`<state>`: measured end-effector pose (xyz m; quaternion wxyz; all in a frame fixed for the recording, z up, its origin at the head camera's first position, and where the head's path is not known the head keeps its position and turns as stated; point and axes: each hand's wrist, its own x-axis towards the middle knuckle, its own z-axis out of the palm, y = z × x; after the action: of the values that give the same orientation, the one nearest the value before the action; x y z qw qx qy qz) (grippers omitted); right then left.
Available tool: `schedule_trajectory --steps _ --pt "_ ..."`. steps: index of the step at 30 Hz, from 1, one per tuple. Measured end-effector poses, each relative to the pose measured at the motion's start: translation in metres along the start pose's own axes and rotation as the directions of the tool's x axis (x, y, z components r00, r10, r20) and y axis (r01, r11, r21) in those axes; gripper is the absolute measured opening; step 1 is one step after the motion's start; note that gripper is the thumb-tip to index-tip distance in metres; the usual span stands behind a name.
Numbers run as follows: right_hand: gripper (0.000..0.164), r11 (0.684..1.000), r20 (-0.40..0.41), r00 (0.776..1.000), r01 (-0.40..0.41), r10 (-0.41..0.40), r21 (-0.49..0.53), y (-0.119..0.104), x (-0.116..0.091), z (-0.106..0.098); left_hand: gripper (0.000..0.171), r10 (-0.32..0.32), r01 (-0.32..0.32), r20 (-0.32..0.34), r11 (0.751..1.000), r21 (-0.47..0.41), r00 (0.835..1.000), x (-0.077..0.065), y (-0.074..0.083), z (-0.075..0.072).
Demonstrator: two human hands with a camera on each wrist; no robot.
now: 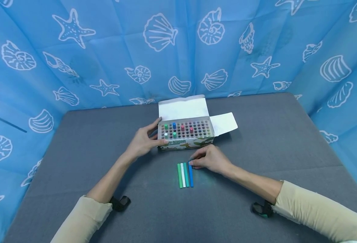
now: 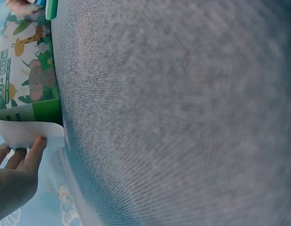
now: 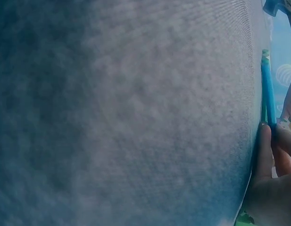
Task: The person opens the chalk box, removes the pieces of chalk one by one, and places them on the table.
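Observation:
An open chalk box (image 1: 185, 135) printed with animals stands at the middle of the table, a few coloured chalk ends showing in its grid of holes. My left hand (image 1: 142, 140) grips the left end of the box, thumb at the front corner and a finger at the back; in the left wrist view its fingertips touch a white side flap (image 2: 29, 133). My right hand (image 1: 211, 158) pinches the far end of a blue chalk stick (image 1: 191, 176). Directly left of that stick lie a green chalk (image 1: 179, 176), a white chalk (image 1: 183, 176) and a teal chalk (image 1: 186, 175), side by side.
The raised lid (image 1: 182, 108) leans back behind the box, and another white flap (image 1: 224, 123) sticks out to the right. Grey cloth covers the table (image 1: 105, 135). A blue curtain with white shells (image 1: 172, 60) hangs along the back and sides.

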<state>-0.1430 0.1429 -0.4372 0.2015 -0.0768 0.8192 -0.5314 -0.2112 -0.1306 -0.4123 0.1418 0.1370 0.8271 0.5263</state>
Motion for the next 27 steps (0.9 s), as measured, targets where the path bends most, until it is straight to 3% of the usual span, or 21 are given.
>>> schedule_trajectory --steps 11,17,27 --pt "0.019 1.000 0.005 1.000 0.007 -0.007 -0.014 -0.002 -0.001 -0.001 0.091 -0.006 0.006 -0.003 1.000 0.006 1.000 -0.002 -0.002 -0.001" --pt "0.022 0.998 0.020 1.000 -0.006 0.005 0.068 0.001 0.000 -0.004 0.091 0.000 0.000 -0.005 1.000 0.009 1.000 -0.001 -0.002 0.000" --pt "0.022 0.987 0.110 0.983 0.138 -0.147 0.088 -0.013 0.000 -0.019 0.093 -0.012 0.012 -0.003 1.000 0.006 1.000 0.000 0.000 0.001"
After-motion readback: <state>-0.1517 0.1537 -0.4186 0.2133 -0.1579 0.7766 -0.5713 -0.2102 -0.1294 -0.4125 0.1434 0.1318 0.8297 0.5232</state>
